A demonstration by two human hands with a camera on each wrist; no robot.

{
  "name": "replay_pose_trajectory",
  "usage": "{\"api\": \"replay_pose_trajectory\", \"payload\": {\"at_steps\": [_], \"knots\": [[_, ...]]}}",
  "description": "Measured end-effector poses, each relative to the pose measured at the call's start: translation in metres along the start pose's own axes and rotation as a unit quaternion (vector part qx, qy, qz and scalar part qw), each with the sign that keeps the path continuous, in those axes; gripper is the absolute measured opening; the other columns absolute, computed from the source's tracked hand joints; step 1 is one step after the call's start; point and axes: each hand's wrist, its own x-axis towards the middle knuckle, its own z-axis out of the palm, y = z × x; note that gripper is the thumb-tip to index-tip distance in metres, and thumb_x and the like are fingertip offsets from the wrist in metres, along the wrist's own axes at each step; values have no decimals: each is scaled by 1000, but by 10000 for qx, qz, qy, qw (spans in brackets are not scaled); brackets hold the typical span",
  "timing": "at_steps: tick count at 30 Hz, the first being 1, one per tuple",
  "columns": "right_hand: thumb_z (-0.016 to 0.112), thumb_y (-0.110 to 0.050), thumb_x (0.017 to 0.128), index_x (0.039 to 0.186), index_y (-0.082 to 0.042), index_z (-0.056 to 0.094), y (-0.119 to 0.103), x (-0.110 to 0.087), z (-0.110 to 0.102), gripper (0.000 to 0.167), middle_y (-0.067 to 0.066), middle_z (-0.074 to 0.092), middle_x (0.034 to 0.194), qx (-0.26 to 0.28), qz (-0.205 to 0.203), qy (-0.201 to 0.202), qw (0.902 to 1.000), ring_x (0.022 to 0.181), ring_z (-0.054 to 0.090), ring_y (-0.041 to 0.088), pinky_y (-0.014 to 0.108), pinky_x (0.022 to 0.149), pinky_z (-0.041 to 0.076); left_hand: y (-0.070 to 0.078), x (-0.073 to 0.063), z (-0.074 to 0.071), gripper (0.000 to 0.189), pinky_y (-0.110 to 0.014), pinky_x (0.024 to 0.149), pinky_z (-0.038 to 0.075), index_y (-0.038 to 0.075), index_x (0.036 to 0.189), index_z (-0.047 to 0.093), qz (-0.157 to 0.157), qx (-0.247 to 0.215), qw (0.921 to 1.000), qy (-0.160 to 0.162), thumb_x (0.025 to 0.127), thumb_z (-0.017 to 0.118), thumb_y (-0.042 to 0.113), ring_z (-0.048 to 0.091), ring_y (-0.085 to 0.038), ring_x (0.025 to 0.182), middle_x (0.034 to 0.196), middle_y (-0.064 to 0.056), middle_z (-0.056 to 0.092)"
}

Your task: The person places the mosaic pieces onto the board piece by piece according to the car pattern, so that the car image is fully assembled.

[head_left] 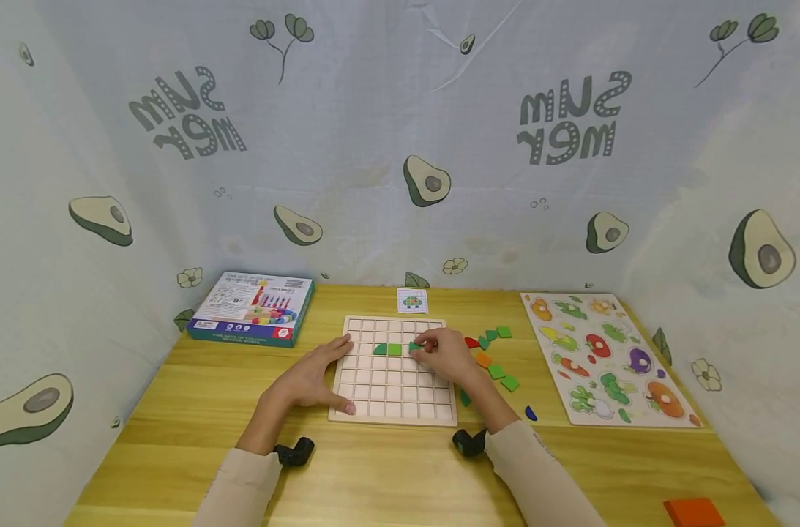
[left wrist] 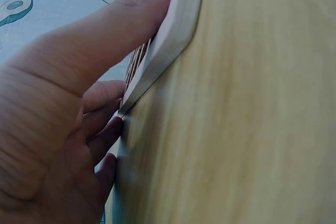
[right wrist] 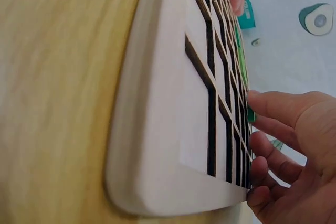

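A pale wooden grid board (head_left: 393, 420) lies on the table between both hands. In one of its upper rows sit a dark green quarter-circle piece (head_left: 380, 350) and, beside it, a light green square (head_left: 394, 350). My left hand (head_left: 310, 375) rests against the board's left side, thumb near the lower corner and fingers higher up, fairly straight. Over the same row, my right hand (head_left: 449, 356) pinches a small dark green piece (right wrist: 251, 115) between thumb and fingers, one cell away from the square. Fingers partly hide that piece, so its full shape cannot be told.
Loose pieces lie right of the board, among them green squares (head_left: 495, 372), an orange one (head_left: 483, 359) and a blue one (head_left: 531, 413). A picture card (head_left: 413, 301) is behind it. A box (head_left: 241, 331) stands left, a vegetable puzzle (head_left: 587, 380) right, an orange block (head_left: 693, 512) front right.
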Motion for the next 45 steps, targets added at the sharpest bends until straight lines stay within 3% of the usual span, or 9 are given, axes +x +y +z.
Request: {"api": "replay_pose_trajectory", "payload": {"at_steps": [34, 45], "knots": [[79, -20, 92, 106, -12, 79, -4, 1, 8, 16, -1, 62, 81, -140, -145, 54, 9998, 64, 48, 15, 28, 61, 42, -1, 0, 2, 124, -63, 124, 25, 14, 162, 34, 35, -24, 10000, 50, 64, 92, 61, 23, -38, 158, 173, -3, 23], [79, -22, 92, 109, -12, 80, -1, -3, -7, 19, 2, 62, 84, 18, -40, 290, 9996, 66, 47, 16, 25, 56, 37, 0, 0, 1, 123, -65, 124, 24, 13, 163, 32, 18, -53, 10000, -33, 66, 92, 60, 21, -39, 158, 173, -4, 21]]}}
